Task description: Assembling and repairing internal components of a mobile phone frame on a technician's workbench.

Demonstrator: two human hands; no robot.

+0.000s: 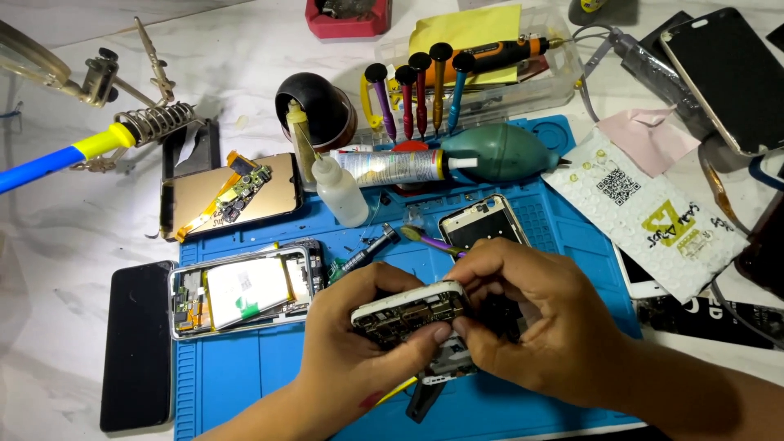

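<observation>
bench log | my left hand [359, 327] clamps the opened white-framed phone body [408, 314] edge-up over the blue silicone work mat [245, 376], so its innards face me | right hand [531, 318] fingertips pinched together at its right end | another gutted phone with a white battery [245, 290] parked left, out of the way

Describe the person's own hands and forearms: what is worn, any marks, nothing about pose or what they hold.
Both hands are bare: no gloves, rings or watch in view. The left hand and right hand have short nails. Both forearms are uncovered, with no sleeves showing. A small red mark sits near the left wrist.
</observation>
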